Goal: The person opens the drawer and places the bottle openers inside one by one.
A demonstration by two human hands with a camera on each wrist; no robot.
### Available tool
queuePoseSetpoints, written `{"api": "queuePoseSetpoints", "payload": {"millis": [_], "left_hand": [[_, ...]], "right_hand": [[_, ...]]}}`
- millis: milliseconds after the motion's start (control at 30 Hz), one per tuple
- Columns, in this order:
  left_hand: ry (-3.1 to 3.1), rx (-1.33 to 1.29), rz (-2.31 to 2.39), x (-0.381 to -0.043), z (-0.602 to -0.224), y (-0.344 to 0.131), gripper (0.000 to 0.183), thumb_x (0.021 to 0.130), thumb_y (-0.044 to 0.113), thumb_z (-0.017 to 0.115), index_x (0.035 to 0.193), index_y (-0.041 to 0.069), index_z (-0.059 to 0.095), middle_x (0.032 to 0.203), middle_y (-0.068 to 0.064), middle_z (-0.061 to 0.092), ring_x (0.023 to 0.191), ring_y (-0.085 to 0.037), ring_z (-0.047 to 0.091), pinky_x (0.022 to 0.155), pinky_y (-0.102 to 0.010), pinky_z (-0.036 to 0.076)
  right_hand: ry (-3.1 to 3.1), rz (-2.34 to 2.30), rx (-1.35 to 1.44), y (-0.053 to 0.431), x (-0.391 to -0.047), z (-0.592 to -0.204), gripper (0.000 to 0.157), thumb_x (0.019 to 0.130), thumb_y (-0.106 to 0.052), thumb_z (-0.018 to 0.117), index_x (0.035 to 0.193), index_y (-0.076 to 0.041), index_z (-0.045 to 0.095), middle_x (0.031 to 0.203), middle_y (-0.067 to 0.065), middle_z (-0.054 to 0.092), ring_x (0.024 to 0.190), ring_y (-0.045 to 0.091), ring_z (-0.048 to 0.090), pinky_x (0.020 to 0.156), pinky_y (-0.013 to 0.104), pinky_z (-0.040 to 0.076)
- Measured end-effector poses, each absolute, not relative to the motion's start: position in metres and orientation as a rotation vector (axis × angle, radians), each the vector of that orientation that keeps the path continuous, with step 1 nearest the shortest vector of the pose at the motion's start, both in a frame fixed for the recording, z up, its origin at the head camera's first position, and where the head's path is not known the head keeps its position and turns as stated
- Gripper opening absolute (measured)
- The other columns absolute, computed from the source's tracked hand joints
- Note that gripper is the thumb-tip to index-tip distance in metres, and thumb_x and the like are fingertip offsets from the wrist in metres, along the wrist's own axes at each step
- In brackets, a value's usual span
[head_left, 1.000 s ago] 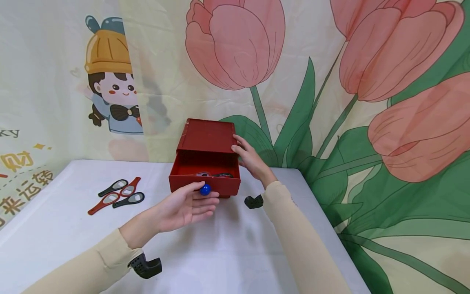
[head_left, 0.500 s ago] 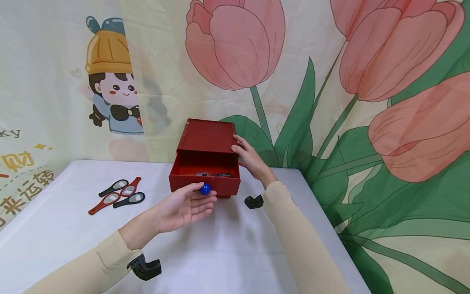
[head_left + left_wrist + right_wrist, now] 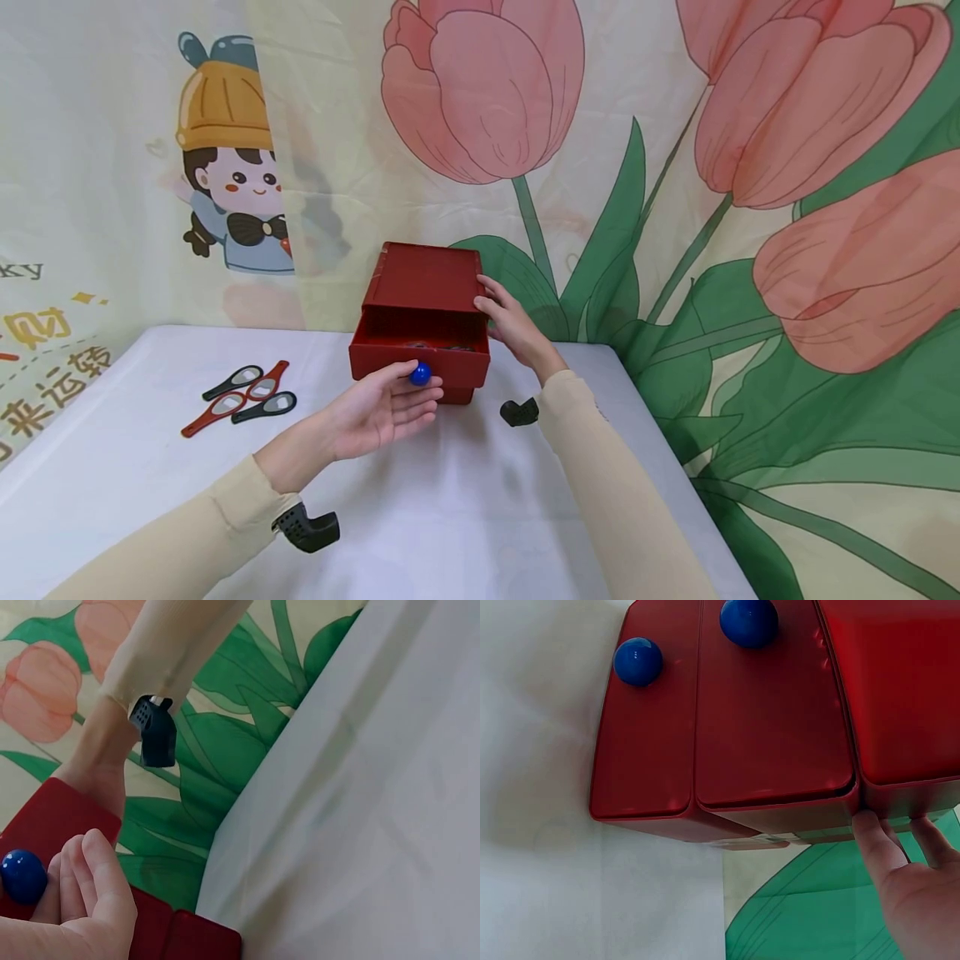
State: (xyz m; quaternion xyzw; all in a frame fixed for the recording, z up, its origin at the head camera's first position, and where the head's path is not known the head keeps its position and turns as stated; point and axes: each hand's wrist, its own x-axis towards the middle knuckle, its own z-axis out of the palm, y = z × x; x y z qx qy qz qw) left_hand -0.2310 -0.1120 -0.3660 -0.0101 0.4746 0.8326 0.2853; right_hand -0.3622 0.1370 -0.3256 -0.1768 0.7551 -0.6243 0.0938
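The red drawer box [image 3: 427, 279], midway along the desk's [image 3: 457, 508] far edge, looks light, stiff and apt to slide. The left hand [image 3: 386, 410] pinches the pulled-out drawer's smooth blue knob [image 3: 421, 374], the natural hold; the right hand [image 3: 519, 327], fingers extended, rests against the side.

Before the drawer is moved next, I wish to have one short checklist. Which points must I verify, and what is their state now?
1. Left hand holds the blue knob: ok, between thumb and fingers.
2. Right hand touches the box: ok, at its right side.
3. Top drawer shut: not ok, it stands open.
4. Contents lie flat: cannot tell, mostly hidden by the drawer front.
5. Four magnifiers out of the way: ok, apart from the box.
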Motion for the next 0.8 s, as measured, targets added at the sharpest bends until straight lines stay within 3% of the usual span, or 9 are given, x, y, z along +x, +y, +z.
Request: {"api": "queuePoseSetpoints", "payload": {"millis": [333,667,800], "left_hand": [[1.303,-0.048,2.239,-0.247,-0.364,-0.108,0.062,0.108,0.046,0.060,0.152,0.003,0.051,0.158,-0.017,0.052,0.123,-0.024,0.069,0.106,-0.037,0.056],[1.321,-0.037,2.255,-0.260,-0.361,-0.106,0.063,0.110,0.046,0.056,0.154,0.001,0.049,0.162,-0.019,0.047,0.123,-0.024,0.067,0.109,-0.036,0.054],[1.327,-0.033,2.253,-0.266,-0.361,-0.105,0.063,0.110,0.046,0.055,0.153,0.001,0.050,0.160,-0.018,0.049,0.134,-0.027,0.061,0.110,-0.036,0.053]], "right_hand": [[2.247,-1.850,-0.509,0.137,-0.362,-0.326,0.060,0.114,-0.031,0.047,0.170,-0.027,0.023,0.172,0.005,0.029,0.153,0.029,0.038,0.123,0.053,0.039],[2.247,-1.854,-0.502,0.136,-0.360,-0.324,0.060,0.115,-0.031,0.047,0.170,-0.027,0.023,0.172,0.004,0.028,0.153,0.029,0.037,0.123,0.054,0.037],[2.251,-1.854,-0.501,0.136,-0.360,-0.324,0.060,0.114,-0.032,0.047,0.170,-0.028,0.024,0.172,0.004,0.028,0.153,0.030,0.038,0.123,0.055,0.038]]}}
